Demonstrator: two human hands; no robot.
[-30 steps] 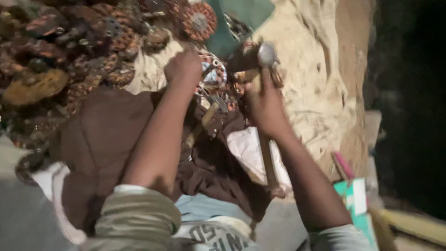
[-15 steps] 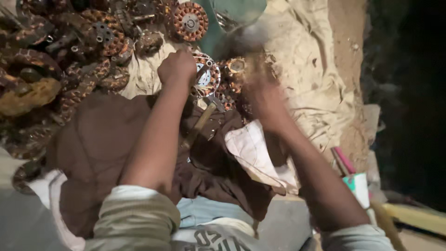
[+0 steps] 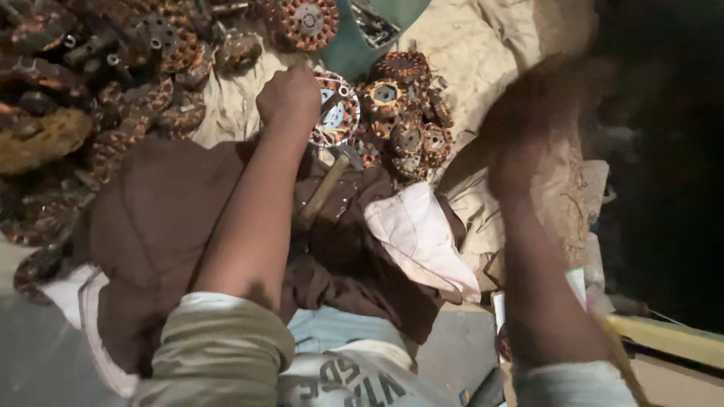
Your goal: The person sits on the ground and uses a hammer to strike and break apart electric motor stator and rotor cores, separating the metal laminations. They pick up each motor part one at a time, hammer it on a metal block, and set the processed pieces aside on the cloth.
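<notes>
Two bare hands work over a brown cloth point(image 3: 158, 226) on the ground. The left hand point(image 3: 289, 96) is closed into a fist and presses against a round motor stator point(image 3: 337, 117) with copper windings; the stator lies just to the right of this hand, touching it. Whether the fingers grip a small tool, I cannot tell. The right hand point(image 3: 520, 136) is raised and strongly blurred, well apart from the stator, on its right side; its grip cannot be seen. A wooden handle point(image 3: 323, 192) lies just below the stator. More stators point(image 3: 407, 113) lie beside it, and a large heap point(image 3: 98, 83) fills the upper left.
</notes>
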